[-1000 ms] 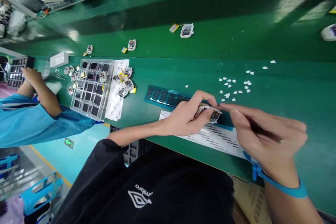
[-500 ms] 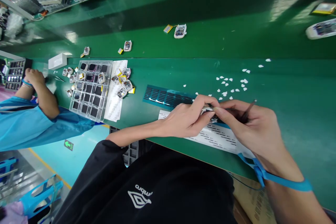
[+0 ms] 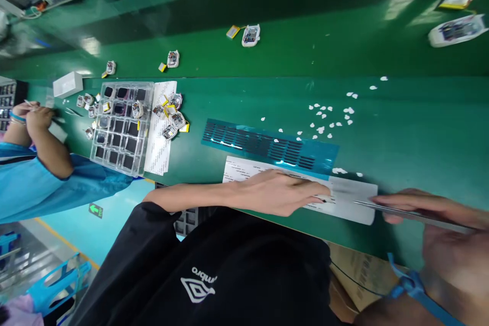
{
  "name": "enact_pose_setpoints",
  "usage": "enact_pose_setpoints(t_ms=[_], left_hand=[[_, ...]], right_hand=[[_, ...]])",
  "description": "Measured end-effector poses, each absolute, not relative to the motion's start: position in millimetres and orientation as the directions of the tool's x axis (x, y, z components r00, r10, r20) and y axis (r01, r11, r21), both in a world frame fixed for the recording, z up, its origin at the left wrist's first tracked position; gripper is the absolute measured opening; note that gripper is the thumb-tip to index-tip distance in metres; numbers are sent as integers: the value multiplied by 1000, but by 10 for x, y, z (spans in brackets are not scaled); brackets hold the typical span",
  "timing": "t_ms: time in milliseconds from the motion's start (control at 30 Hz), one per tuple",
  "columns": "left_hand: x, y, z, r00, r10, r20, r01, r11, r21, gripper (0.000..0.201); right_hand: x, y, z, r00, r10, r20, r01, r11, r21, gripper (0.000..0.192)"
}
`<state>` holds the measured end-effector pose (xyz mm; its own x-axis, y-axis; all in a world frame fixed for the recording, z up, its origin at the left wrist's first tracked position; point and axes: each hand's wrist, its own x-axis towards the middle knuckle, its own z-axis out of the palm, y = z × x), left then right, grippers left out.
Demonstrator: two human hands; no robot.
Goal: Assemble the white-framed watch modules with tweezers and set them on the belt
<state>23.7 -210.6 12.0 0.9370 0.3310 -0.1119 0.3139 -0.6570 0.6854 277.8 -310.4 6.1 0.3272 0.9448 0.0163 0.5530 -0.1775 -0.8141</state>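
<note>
Green bench top running along a shiny green conveyor strip, factory line setup. Left hand lying flat, fingers out and pressed down on a white label sheet at the near edge of the bench, nothing gripped. Right hand low on the right, blurry, fingers closed around thin metal tweezers, tip hovering right at the sheet's right end, just beside the left fingertips. Blue wrist strap on that arm.

Just behind the sheet, touching it: a teal sheet of dark strips. Scattered white peel-off bits further back. Off to the left, a clear compartment tray with dark square parts, another white sheet next to it and a little pile of small white device modules. More modules out on the conveyor. Far left, a co-worker's hand and blue sleeve at their own spot.
</note>
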Motion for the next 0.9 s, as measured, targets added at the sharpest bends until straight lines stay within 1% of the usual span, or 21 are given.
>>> enact_pose_setpoints(t_ms=[33,67,133,167,300,400,567,700,800,900], left_hand=[[241,-2106,114,936,323,-137,330,-677,658,37],[244,-2103,110,936,315,-158,340,-689,640,36],[248,-2092,106,936,301,-181,345,-696,630,36],[249,-2086,107,939,291,-183,339,-696,634,36],[245,-2072,108,946,273,-174,319,-694,646,36],[243,-2072,96,946,283,-160,317,-695,645,36],[245,-2078,76,949,279,-144,306,-719,624,38],[245,-2086,59,951,287,-114,295,-737,608,37],[246,-2093,39,951,297,-89,287,-734,616,36],[245,-2095,33,947,307,-93,291,-697,655,35]], right_hand=[[2786,-3177,33,373,927,-34,489,-228,-842,52],[2774,-3235,22,405,911,-74,450,-269,-851,40],[2711,-3311,33,435,893,-115,431,-319,-844,22],[2674,-3332,47,448,887,-114,438,-329,-837,17],[2589,-3357,67,494,864,-99,420,-337,-843,19],[2591,-3340,40,465,880,-98,429,-321,-845,19],[2583,-3261,19,440,897,-37,423,-244,-873,14],[2607,-3240,22,395,917,-53,398,-223,-890,11],[2664,-3253,5,378,924,-56,367,-205,-907,18],[2694,-3238,-40,440,897,-46,297,-193,-935,29]])
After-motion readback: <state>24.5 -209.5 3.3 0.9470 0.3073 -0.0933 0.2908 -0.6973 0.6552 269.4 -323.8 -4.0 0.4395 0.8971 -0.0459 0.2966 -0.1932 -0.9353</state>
